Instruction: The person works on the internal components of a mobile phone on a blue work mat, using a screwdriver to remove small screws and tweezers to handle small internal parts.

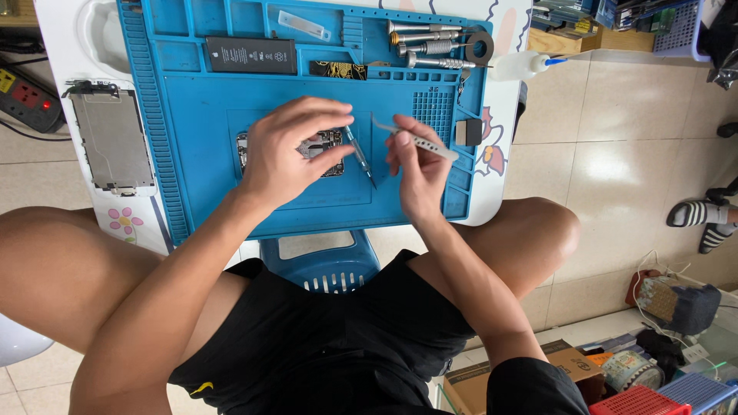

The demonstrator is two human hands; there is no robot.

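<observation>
From the head camera, looking straight down: a blue repair mat (pixel 200 154) covers a small white table (pixel 61 46), and the person sits with bare knees on either side of it.

The left hand (pixel 288 150) lies near the middle of the mat, over an opened phone body (pixel 327 142), touching it. Its thumb and forefinger are clenched on a thin screwdriver (pixel 360 157), whose tip points toward 5 o'clock, down onto the mat just beside the phone body.

The right hand (pixel 415 165) is at 3 o'clock from the left hand, close to it but apart. Its fingers pinch a pair of metal tweezers (pixel 415 140), which run from about 10 o'clock to 4 o'clock across the fingertips; the tips point toward 10 o'clock, above the mat and near the screwdriver's shaft.

At 12 o'clock on the mat, in the tray row, lies a black phone battery (pixel 250 55). To its right, at about 1 o'clock, lies a group of silver screwdrivers (pixel 430 46) next to a black ring (pixel 480 48). A small dark block (pixel 468 132) sits at the mat's right edge, at 3 o'clock.

Off the mat at 9 o'clock, a phone screen frame (pixel 114 138) lies face down on the white table. A white squeeze bottle (pixel 519 65) with a blue tip lies at 2 o'clock by the table edge.
</observation>
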